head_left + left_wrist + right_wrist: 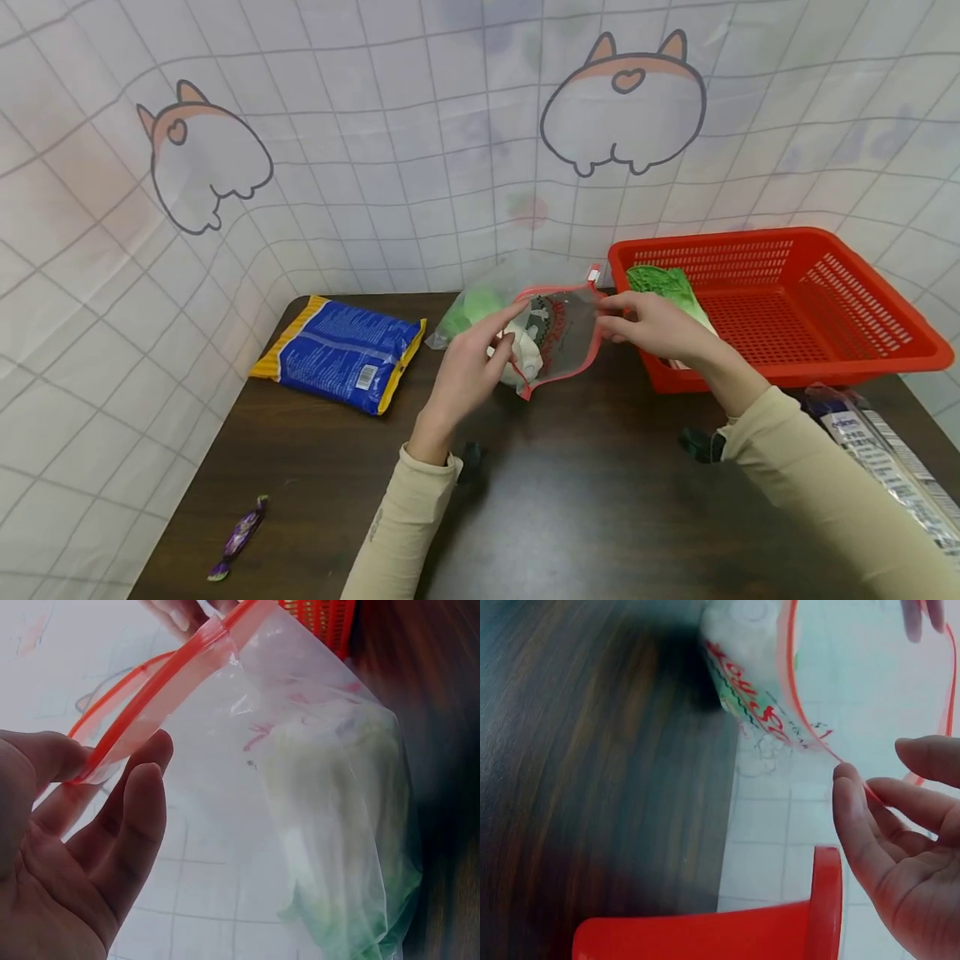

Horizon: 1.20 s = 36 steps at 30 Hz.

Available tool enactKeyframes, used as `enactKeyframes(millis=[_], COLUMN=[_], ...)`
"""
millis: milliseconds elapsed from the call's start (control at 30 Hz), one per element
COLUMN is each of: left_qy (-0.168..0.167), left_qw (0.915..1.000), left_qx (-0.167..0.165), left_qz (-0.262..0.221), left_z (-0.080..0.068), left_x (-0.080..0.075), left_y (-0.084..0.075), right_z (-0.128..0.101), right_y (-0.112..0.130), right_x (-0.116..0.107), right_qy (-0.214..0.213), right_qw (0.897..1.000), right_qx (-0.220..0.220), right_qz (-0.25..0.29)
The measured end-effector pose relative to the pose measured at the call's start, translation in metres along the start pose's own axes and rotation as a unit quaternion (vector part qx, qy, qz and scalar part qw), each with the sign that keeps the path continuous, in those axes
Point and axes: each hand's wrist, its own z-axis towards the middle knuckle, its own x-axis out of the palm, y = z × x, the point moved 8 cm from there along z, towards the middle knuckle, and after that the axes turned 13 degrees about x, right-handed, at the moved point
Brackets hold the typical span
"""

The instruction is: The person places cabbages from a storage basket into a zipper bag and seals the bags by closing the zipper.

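A clear zip bag [558, 333] with a red zip rim is held up over the dark table [600, 517], its mouth spread wide. Pale green leafy vegetable [337, 825] lies inside it. My left hand [504, 333] pinches the left side of the rim between thumb and fingers [142, 802]. My right hand [609, 321] pinches the right side of the rim, just in front of the red basket [787, 308]. In the right wrist view the red rim runs between my right hand's fingers [855, 817], and the bag [757, 705] shows red printing.
The red basket holds a green leaf [667, 287] in its left corner. A blue and yellow snack bag [341, 354] lies at the table's back left. A purple wrapped candy [240, 533] sits near the front left edge. A clear packet [885, 467] lies at the right.
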Motion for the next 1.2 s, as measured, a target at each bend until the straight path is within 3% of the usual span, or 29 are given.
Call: enactKeyframes(millis=[167,333,533,700,967,1200], left_qy=[-0.002,0.001,0.007,0.008,0.007,0.006], left_qw=[0.9999,0.9996,0.9991,0.9992,0.9988,0.9985], left_qx=[-0.013,-0.020,-0.029,-0.027,-0.040,-0.044], left_qz=[-0.005,-0.020,-0.029,-0.029,-0.028,-0.032], left_z=[0.000,0.000,0.000,-0.001,-0.003,-0.002], left_x=[0.000,0.002,0.004,0.005,0.006,0.005], left_y=[0.004,0.005,0.005,0.004,0.007,0.007], right_z=[-0.004,-0.014,-0.018,-0.009,0.015,0.028], right_y=[0.005,-0.004,-0.026,-0.051,-0.091,-0.109], right_x=[-0.001,-0.019,-0.054,-0.084,-0.116,-0.120], right_qy=[0.028,0.058,0.032,0.006,0.021,0.038], right_qw=[0.999,0.998,0.998,0.997,0.992,0.992], right_qx=[-0.013,0.001,0.035,0.067,0.122,0.118], right_qz=[0.013,0.035,0.030,0.023,0.007,0.008])
